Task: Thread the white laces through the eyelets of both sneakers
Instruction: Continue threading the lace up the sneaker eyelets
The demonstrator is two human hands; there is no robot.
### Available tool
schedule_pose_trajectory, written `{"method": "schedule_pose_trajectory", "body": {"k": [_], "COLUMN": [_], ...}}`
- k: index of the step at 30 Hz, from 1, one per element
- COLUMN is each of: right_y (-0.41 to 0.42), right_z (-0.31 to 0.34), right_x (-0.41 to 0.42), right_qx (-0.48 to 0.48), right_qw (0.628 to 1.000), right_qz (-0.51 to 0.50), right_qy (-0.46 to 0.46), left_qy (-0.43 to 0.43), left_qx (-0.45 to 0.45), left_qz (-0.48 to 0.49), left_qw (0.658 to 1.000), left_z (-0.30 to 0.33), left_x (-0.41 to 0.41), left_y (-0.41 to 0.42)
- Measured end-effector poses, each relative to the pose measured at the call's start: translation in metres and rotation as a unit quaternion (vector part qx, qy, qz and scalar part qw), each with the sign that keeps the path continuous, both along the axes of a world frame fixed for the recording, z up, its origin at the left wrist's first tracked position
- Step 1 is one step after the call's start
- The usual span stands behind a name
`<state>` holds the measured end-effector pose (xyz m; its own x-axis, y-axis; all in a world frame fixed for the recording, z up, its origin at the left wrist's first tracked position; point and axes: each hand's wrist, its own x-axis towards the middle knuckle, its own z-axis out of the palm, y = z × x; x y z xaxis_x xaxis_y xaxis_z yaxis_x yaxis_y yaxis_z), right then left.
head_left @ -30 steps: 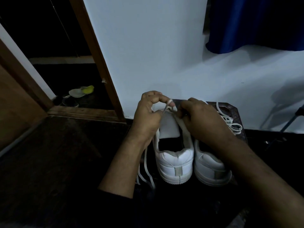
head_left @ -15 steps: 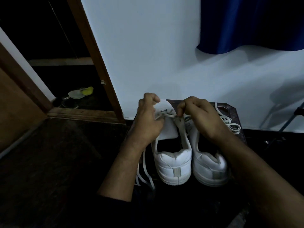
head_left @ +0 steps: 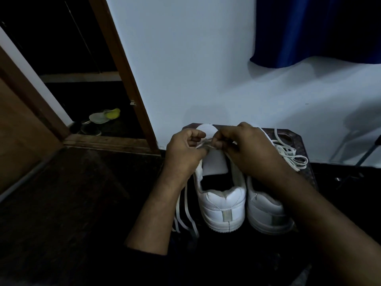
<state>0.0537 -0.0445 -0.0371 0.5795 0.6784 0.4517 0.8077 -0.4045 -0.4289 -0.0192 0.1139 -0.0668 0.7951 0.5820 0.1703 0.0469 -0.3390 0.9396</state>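
**Lace runs across the tongue, both hands on it**

L to R: loose lace ends hang over the left edge of the dark stool. The left hand pinches the lace with curled fingers, beside the left sneaker at its eyelet row. The short lace span lies crosswise over the tongue. The right hand pinches its other part, equally near. I judge the next pull goes sideways. The right sneaker waits; the second lace is piled at the right back corner.
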Motion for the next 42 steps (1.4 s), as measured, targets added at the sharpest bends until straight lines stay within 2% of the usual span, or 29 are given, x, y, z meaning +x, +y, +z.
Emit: {"method": "schedule_pose_trajectory", "body": {"k": [2,4,5,7,9,10,11,12,13,15,16,17,18,20,22,23,25,27,28,30,31,32,33,35,36,38,42], "right_y": [-0.002,-0.001,0.000,-0.003,-0.007,-0.009,-0.009,-0.009,-0.008,-0.005,-0.004,-0.003,-0.001,-0.001,-0.002,-0.002,-0.004,-0.004,-0.003,-0.001,-0.001,-0.003,-0.005,-0.007,-0.006,-0.002,0.002], "right_z": [-0.001,0.000,0.002,0.009,0.013,0.012,0.011,0.011,0.008,0.003,0.002,0.001,0.001,-0.001,-0.003,-0.003,0.000,0.005,0.007,0.010,0.009,0.008,0.007,0.003,0.001,-0.002,0.000], "right_x": [0.002,0.001,-0.001,-0.002,0.000,0.002,0.003,0.003,0.003,0.000,-0.001,-0.001,0.000,0.004,0.007,0.007,0.004,-0.002,-0.004,-0.004,-0.002,-0.001,0.000,0.002,0.001,0.000,0.004], "right_qx": [0.045,0.118,0.191,0.354,0.442,0.454,0.448,0.421,0.364,0.185,0.096,0.037,0.011,0.018,0.096,0.169,0.308,0.390,0.410,0.438,0.444,0.433,0.393,0.228,0.141,0.039,0.021], "right_qw": [0.997,0.982,0.957,0.867,0.792,0.775,0.775,0.804,0.859,0.962,0.986,0.993,0.993,0.992,0.989,0.975,0.905,0.820,0.794,0.775,0.781,0.807,0.855,0.956,0.982,0.995,0.993], "right_qz": [0.011,0.040,0.064,0.098,0.079,0.059,0.033,0.002,-0.025,-0.046,-0.057,-0.067,-0.072,-0.089,-0.072,-0.038,0.046,0.118,0.130,0.107,0.082,0.052,0.017,-0.019,-0.022,-0.030,-0.041], "right_qy": [0.059,0.142,0.208,0.337,0.414,0.436,0.444,0.419,0.358,0.193,0.126,0.089,0.088,0.083,0.087,0.141,0.289,0.402,0.430,0.443,0.431,0.398,0.337,0.183,0.126,0.090,0.107], "left_qy": [0.011,0.021,0.024,0.028,0.031,0.032,0.034,0.037,0.039,0.045,0.046,0.044,0.039,0.033,0.034,0.036,0.041,0.051,0.056,0.061,0.061,0.062,0.061,0.059,0.058,0.057,0.059], "left_qx": [0.026,0.007,-0.005,-0.008,-0.001,0.003,0.011,0.021,0.031,0.044,0.048,0.049,0.048,0.045,0.049,0.051,0.051,0.051,0.048,0.042,0.041,0.044,0.047,0.048,0.053,0.082,0.112], "left_qz": [0.019,0.027,0.029,0.035,0.033,0.033,0.035,0.035,0.035,0.032,0.030,0.028,0.025,0.021,0.020,0.019,0.016,0.013,0.010,0.004,0.004,0.006,0.008,0.005,0.006,0.011,0.015], "left_qw": [0.999,0.999,0.999,0.999,0.999,0.999,0.999,0.998,0.998,0.998,0.997,0.997,0.998,0.998,0.998,0.998,0.998,0.997,0.997,0.997,0.997,0.997,0.997,0.997,0.997,0.995,0.992], "left_z": [-0.002,-0.003,-0.003,-0.004,-0.003,-0.003,-0.004,-0.003,-0.002,-0.002,-0.003,-0.003,-0.003,-0.003,-0.003,-0.003,-0.001,0.001,0.001,0.000,0.000,-0.001,-0.001,-0.001,-0.001,-0.001,0.000], "left_x": [0.000,-0.002,-0.003,-0.003,-0.004,-0.004,-0.003,-0.003,-0.003,-0.002,-0.001,-0.002,-0.002,-0.003,-0.003,-0.004,-0.004,-0.004,-0.004,-0.003,-0.003,-0.003,-0.003,-0.003,-0.003,-0.002,-0.003], "left_y": [0.004,0.004,0.004,0.005,0.004,0.004,0.004,0.003,0.003,0.003,0.004,0.004,0.004,0.005,0.005,0.005,0.004,0.003,0.002,0.001,0.001,0.002,0.002,0.002,0.002,0.001,0.001]}}
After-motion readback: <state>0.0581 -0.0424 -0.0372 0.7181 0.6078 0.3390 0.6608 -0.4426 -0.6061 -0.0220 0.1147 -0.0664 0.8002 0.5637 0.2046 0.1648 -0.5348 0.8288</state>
